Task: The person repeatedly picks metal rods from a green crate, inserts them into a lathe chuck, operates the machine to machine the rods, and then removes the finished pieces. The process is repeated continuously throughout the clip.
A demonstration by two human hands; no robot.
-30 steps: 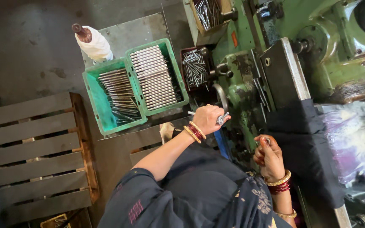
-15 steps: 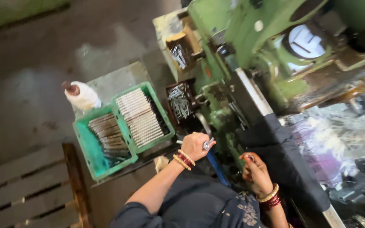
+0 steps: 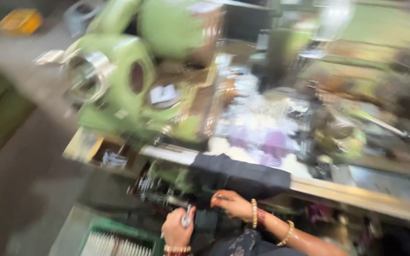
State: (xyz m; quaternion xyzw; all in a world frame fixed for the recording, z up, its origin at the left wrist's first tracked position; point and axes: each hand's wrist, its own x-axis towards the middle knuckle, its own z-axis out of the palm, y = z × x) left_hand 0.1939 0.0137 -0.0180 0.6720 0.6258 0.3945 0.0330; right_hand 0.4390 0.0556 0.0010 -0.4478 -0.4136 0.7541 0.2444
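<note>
The picture is smeared by motion. My left hand (image 3: 176, 231), bangles at the wrist, grips a small shiny metal rod (image 3: 186, 218) low in the middle, just above a green crate (image 3: 119, 228) of metal rods (image 3: 104, 244). My right hand (image 3: 231, 204), with gold and red bangles on the forearm, lies beside it with curled fingers at the lower edge of a dark cloth (image 3: 243, 176) draped over the machine's front. Blur hides whether the right hand holds anything. A big green machine (image 3: 119, 85) with a round metal chuck (image 3: 85, 76) stands behind both hands.
A small box of metal parts (image 3: 112, 159) sits on the machine's left front. Shiny shavings and purple scraps (image 3: 262, 132) cover the bed. A metal rail (image 3: 357, 196) runs right. Grey floor (image 3: 20, 180) lies left, a yellow object (image 3: 20, 21) far back.
The view has swung up and round from the floor and crates onto the machine. Both hands now sit low in the frame, close together, the left still gripping the rod.
</note>
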